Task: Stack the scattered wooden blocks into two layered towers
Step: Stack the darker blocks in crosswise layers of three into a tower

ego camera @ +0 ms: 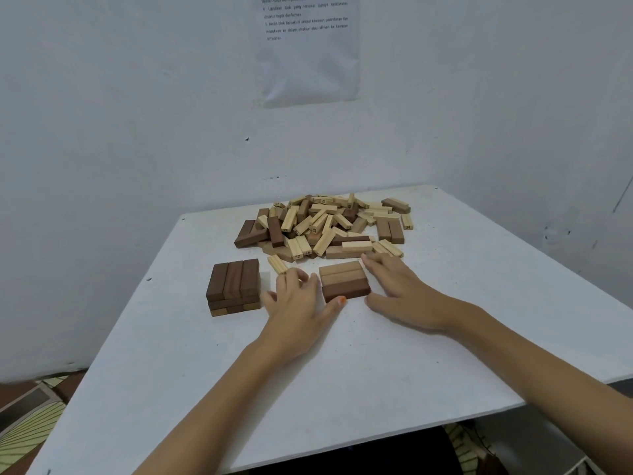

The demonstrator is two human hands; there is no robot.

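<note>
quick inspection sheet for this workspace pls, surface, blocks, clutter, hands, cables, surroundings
surface: white table, flat, a few dark specks
job's things: dark tower, three layers; base layer of a second tower, two light blocks and one dark; loose pile behind both
clutter: nothing seen
hands: left hand at the base layer's left side, thumb at its near corner; right hand open against its right side
cables: nothing seen
surroundings: white wall with a printed sheet; patterned mat on the floor, lower left
</note>
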